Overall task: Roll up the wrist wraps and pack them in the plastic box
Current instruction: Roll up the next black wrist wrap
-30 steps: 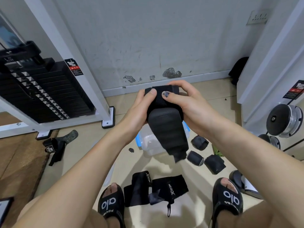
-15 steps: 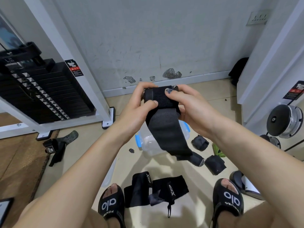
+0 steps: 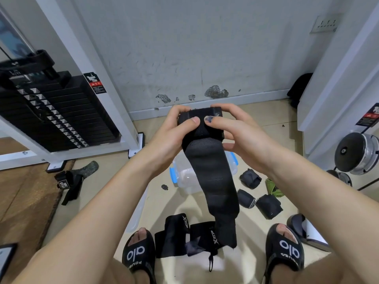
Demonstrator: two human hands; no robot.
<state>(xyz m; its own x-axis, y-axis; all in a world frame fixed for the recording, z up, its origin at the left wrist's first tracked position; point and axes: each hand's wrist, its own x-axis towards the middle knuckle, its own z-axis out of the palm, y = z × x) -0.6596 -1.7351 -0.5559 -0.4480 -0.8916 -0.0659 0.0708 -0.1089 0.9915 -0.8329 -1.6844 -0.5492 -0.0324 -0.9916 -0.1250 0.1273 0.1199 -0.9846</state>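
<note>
Wrist wrap [image 3: 207,160]: left hand [image 3: 170,136] and right hand [image 3: 240,136] pinch rolled end, thumbs pressing to keep coil tight; tail hangs free over plastic box [image 3: 184,177].

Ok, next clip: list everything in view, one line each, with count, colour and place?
held wrist wrap: 1, black, tail hanging from both hands
rolled wraps: 3, black, floor right of box
flat wraps: 2, black, between the feet
plastic box: 1, clear, blue clips, floor centre
weight stack: 1, black, left
strap: 1, black, floor left
slides: 2, black, on feet
left hand: gripping roll
right hand: gripping roll
</note>
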